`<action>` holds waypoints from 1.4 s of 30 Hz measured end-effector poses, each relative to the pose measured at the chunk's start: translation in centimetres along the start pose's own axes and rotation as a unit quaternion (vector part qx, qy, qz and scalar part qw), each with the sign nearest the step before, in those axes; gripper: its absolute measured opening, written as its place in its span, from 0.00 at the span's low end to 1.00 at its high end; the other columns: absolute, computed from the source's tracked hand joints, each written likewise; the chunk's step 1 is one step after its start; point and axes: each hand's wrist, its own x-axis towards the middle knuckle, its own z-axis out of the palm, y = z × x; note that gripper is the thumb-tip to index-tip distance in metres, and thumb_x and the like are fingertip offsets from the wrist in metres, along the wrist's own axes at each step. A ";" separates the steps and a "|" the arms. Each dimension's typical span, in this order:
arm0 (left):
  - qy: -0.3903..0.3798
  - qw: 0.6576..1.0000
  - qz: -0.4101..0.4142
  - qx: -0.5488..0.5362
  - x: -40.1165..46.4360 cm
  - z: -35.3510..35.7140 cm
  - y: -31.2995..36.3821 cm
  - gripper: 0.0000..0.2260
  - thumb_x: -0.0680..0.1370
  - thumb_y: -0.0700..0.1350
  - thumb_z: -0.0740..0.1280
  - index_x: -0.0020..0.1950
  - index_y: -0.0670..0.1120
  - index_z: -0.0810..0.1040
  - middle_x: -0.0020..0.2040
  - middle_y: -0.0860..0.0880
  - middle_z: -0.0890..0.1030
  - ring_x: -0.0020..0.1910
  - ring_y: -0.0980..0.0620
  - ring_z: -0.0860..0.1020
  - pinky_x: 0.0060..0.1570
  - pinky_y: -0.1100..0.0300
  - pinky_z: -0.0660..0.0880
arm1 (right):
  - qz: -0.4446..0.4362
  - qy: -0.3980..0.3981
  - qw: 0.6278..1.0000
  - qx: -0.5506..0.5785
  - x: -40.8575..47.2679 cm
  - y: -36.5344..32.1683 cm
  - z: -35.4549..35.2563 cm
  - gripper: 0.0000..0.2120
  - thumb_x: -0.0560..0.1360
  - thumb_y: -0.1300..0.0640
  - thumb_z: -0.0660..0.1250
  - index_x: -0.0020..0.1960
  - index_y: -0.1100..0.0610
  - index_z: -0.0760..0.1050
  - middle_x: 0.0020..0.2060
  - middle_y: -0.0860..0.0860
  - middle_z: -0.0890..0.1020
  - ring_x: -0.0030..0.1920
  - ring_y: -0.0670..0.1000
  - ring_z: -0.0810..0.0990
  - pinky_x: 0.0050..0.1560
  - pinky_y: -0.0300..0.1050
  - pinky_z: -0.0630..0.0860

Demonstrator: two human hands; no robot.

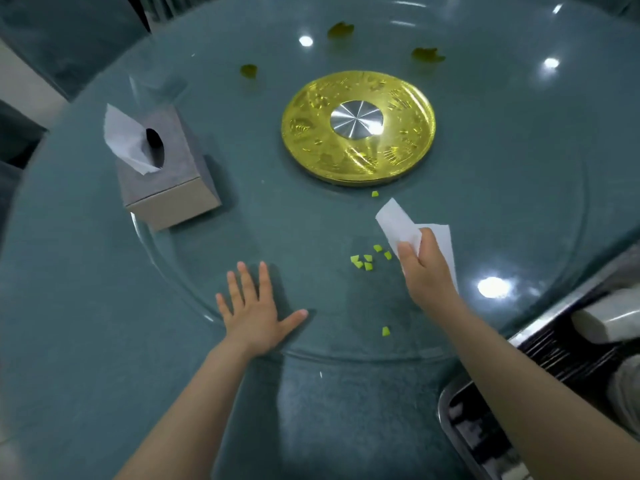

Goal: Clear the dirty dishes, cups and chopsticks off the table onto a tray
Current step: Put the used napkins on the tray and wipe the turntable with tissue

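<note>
My right hand [427, 271] holds a white tissue [398, 221] just above the glass turntable [311, 220], right of a cluster of small green food scraps [365, 262]. One more green scrap [385, 331] lies nearer me and another [374, 194] sits by the gold hub. My left hand [254, 313] lies flat with fingers spread on the glass near its front edge. A metal tray [450, 407] shows at the lower right, partly hidden by my right forearm; what it holds is blurred.
A grey tissue box [173, 188] with a tissue sticking out stands at the left on the glass. The gold hub [358, 128] with a silver centre sits mid-table. Three brownish-yellow scraps [341, 31] lie at the far side. A cart with white crockery [609, 322] is at the right.
</note>
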 end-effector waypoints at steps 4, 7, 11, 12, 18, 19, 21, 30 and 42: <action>-0.002 1.000 0.011 0.008 1.0 -0.6 -1.8 0.52 0.67 0.76 0.55 0.74 0.52 0.26 0.74 0.42 0.27 0.73 0.40 0.29 0.69 0.39 0.33 | 0.029 0.125 0.989 0.072 3.3 -0.4 -1.8 0.04 0.80 0.55 0.56 0.50 0.55 0.63 0.45 0.50 0.71 0.44 0.50 0.69 0.41 0.44 0.67; -0.007 1.000 0.017 0.014 1.8 -1.6 -3.1 0.53 0.67 0.75 0.57 0.74 0.53 0.27 0.74 0.43 0.27 0.74 0.41 0.30 0.69 0.39 0.34 | 0.030 0.153 0.984 0.085 6.1 -1.5 -1.5 0.05 0.79 0.54 0.56 0.51 0.55 0.63 0.44 0.49 0.71 0.44 0.49 0.70 0.39 0.41 0.66; -0.017 0.999 0.024 0.021 2.9 -2.8 -4.7 0.53 0.67 0.74 0.59 0.74 0.54 0.28 0.74 0.44 0.26 0.74 0.42 0.29 0.70 0.40 0.34 | 0.015 0.081 0.996 0.027 8.8 -2.6 1.2 0.05 0.80 0.54 0.55 0.50 0.56 0.62 0.39 0.45 0.69 0.42 0.49 0.68 0.37 0.43 0.63; -0.018 0.999 0.027 0.021 3.2 -3.1 -5.2 0.53 0.67 0.74 0.60 0.74 0.54 0.28 0.74 0.45 0.26 0.74 0.42 0.29 0.70 0.41 0.34 | 0.010 0.052 0.999 0.005 9.3 -2.7 2.0 0.06 0.80 0.53 0.54 0.51 0.56 0.61 0.39 0.46 0.69 0.43 0.51 0.68 0.39 0.45 0.62; -0.015 0.999 0.032 0.036 5.2 -4.9 -7.6 0.53 0.66 0.74 0.62 0.74 0.55 0.28 0.74 0.46 0.26 0.74 0.44 0.29 0.71 0.41 0.35 | -0.065 -0.085 0.991 -0.081 10.2 -4.0 5.7 0.06 0.81 0.50 0.53 0.52 0.52 0.63 0.43 0.48 0.74 0.41 0.51 0.71 0.37 0.47 0.60; -0.015 0.999 0.031 0.039 5.6 -5.1 -7.9 0.53 0.66 0.74 0.62 0.74 0.56 0.28 0.74 0.47 0.26 0.74 0.44 0.29 0.71 0.41 0.35 | -0.077 -0.100 0.988 -0.089 10.0 -4.2 6.0 0.06 0.82 0.50 0.53 0.52 0.52 0.64 0.44 0.48 0.75 0.42 0.50 0.72 0.37 0.46 0.61; -0.015 0.999 0.028 0.042 6.2 -5.5 -8.5 0.53 0.65 0.74 0.61 0.74 0.57 0.29 0.74 0.47 0.26 0.74 0.45 0.30 0.71 0.41 0.35 | -0.089 -0.126 0.983 -0.096 9.4 -4.6 6.5 0.07 0.81 0.48 0.53 0.51 0.51 0.64 0.40 0.46 0.75 0.38 0.43 0.73 0.35 0.42 0.63; -0.029 0.998 0.030 0.048 7.4 -6.6 -9.5 0.52 0.65 0.75 0.60 0.73 0.58 0.28 0.74 0.48 0.26 0.74 0.45 0.29 0.71 0.41 0.36 | -0.078 -0.233 0.967 -0.069 4.6 -5.4 8.2 0.08 0.81 0.53 0.55 0.44 0.43 0.65 0.37 0.40 0.73 0.36 0.36 0.72 0.34 0.30 0.63; -0.020 1.000 0.022 0.006 4.5 -3.6 -6.3 0.52 0.64 0.78 0.54 0.74 0.56 0.28 0.74 0.47 0.25 0.73 0.44 0.28 0.69 0.38 0.33 | -0.047 -0.267 0.959 -0.080 -2.6 -4.0 7.5 0.10 0.81 0.53 0.55 0.43 0.40 0.64 0.61 0.42 0.76 0.44 0.39 0.74 0.41 0.29 0.66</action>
